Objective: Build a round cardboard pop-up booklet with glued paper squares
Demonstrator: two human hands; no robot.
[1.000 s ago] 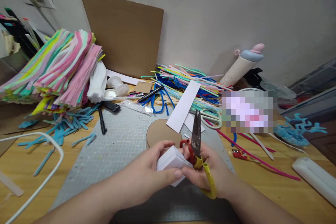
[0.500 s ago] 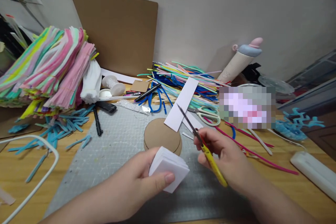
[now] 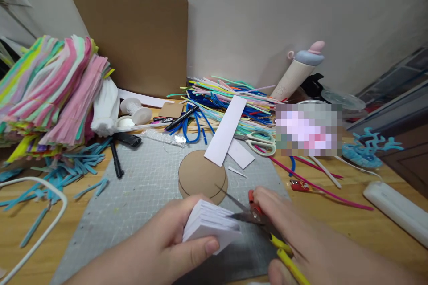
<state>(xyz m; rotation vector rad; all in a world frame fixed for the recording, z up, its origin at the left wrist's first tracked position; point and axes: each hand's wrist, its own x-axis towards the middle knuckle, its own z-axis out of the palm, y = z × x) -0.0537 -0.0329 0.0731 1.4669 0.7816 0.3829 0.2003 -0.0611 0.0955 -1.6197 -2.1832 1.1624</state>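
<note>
My left hand (image 3: 167, 236) pinches a thick folded stack of white paper (image 3: 210, 227), thumb pressed on its front face. Its layers fan slightly along the top. My right hand (image 3: 284, 227) grips scissors (image 3: 252, 217) with yellow and red handles. The scissor blades are spread, and one tip reaches the right edge of the folded paper; I cannot tell whether it touches. Behind the paper, round cardboard discs (image 3: 200, 173) lie overlapped on the grey cutting mat (image 3: 133, 205). A long white paper strip (image 3: 225, 131) and a shorter white piece (image 3: 240, 153) lie just beyond.
Bundled pipe cleaners (image 3: 50, 93) are heaped at left, with cut blue pieces (image 3: 73, 164) before them. A cardboard sheet (image 3: 133, 35) leans on the wall. Pale-handled scissors (image 3: 261, 141), loose pipe cleaners (image 3: 227, 98), a pen (image 3: 180, 118) and a white tube-shaped bottle (image 3: 294, 75) stand or lie behind.
The scissors have swung down and left from upright to beside the folded paper, and their blades have opened. The paper has tilted so its layered edge shows more. The view has shifted slightly.
</note>
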